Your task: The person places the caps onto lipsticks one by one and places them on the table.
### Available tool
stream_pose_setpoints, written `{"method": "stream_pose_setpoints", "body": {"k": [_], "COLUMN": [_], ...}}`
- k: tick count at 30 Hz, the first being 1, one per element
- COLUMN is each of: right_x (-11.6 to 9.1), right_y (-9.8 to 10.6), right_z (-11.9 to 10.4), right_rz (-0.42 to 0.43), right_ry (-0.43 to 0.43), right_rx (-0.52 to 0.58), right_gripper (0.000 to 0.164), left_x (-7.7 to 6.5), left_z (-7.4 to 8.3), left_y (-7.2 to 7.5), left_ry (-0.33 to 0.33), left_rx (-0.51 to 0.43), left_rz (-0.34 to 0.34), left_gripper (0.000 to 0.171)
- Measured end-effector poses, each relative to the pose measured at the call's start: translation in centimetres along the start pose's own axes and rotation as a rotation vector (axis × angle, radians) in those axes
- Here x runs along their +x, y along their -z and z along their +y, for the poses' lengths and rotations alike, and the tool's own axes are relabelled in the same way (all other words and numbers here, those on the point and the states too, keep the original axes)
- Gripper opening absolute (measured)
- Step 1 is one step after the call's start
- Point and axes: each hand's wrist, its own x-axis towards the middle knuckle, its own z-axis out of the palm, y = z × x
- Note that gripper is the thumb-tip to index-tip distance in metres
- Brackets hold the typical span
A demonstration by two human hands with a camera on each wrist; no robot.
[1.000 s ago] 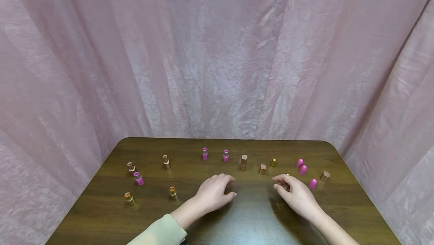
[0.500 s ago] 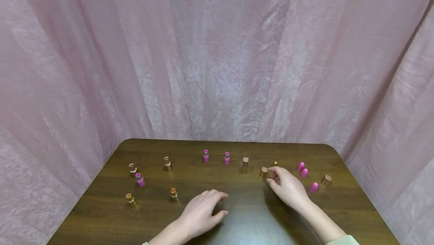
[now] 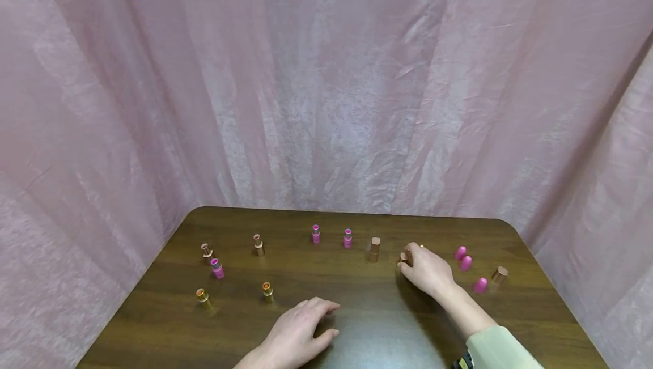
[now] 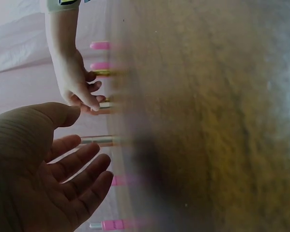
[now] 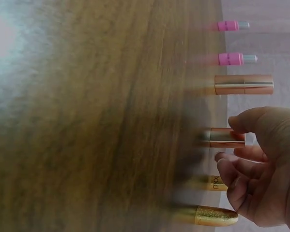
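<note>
Pinching a rose-gold lipstick cap (image 5: 223, 138) between thumb and fingers, the right hand (image 3: 427, 270) has its grip nearly closed, the cap upright with its lower end at the worktop (image 3: 367, 315). From the head, knuckles hide much of that contact; the right wrist view gives it away, thumb on one side, finger on the other. And look what else that wrist camera turns up: a gold piece with lettering (image 5: 216, 182) and a glittery gold bullet-shaped cap (image 5: 215, 216) just beside the fingers, where the head view catches only a glint of gold. Over to the left hand (image 3: 300, 332): grip wide, fingers apart, holding nothing, and its own wrist camera shows the palm side. Near the pinched cap stands a rose-gold lipstick (image 3: 374, 250), the right wrist view picking out a seam across it. Only the head view takes in the far left: two gold lipstick bases (image 3: 267, 292) and, well apart at far right, another rose-gold cap (image 3: 500, 275).
</note>
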Motion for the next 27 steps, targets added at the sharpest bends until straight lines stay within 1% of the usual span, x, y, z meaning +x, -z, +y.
{"method": "stream_pose_setpoints", "body": {"k": [2, 7, 9, 11, 15, 19, 21, 24, 27], "right_x": [0.3, 0.8, 0.8, 0.6, -0.2, -1.3, -1.8, -2.6, -3.3], "right_y": [-0.1, -0.2, -0.2, -0.1, 0.3, 0.6, 0.8, 1.0, 1.1], "right_z": [0.0, -0.1, -0.2, -0.4, -0.8, -1.2, -1.4, -1.6, -1.9], "right_rz": [-0.004, -0.014, -0.014, -0.015, -0.007, -0.01, -0.017, -0.031, -0.045], "right_ry": [-0.002, 0.014, 0.02, 0.026, 0.042, 0.066, 0.073, 0.075, 0.074], "right_rx": [-0.008, -0.022, -0.023, -0.017, 0.013, 0.049, 0.064, 0.083, 0.096], "right_gripper": [0.025, 0.015, 0.016, 0.018, 0.019, 0.018, 0.018, 0.018, 0.018], "left_x": [-0.1, -0.2, -0.1, -0.1, 0.3, 0.7, 0.7, 0.7, 0.3], "left_z": [0.0, 0.0, 0.1, 0.1, -0.1, -1.1, -1.9, -3.3, -4.9], "left_y": [0.0, 0.0, 0.3, 0.9, 3.1, 5.8, 7.3, 9.4, 11.6], "left_ry": [0.003, 0.0, -0.003, -0.003, 0.002, 0.024, 0.054, 0.123, 0.191], "left_rx": [0.0, 0.001, 0.002, 0.0, 0.013, 0.066, 0.094, 0.116, 0.119], "left_rz": [0.0, 0.005, 0.008, 0.008, 0.032, 0.095, 0.124, 0.145, 0.164], "left_gripper": [0.039, 0.039, 0.039, 0.039, 0.039, 0.04, 0.041, 0.041, 0.041]}}
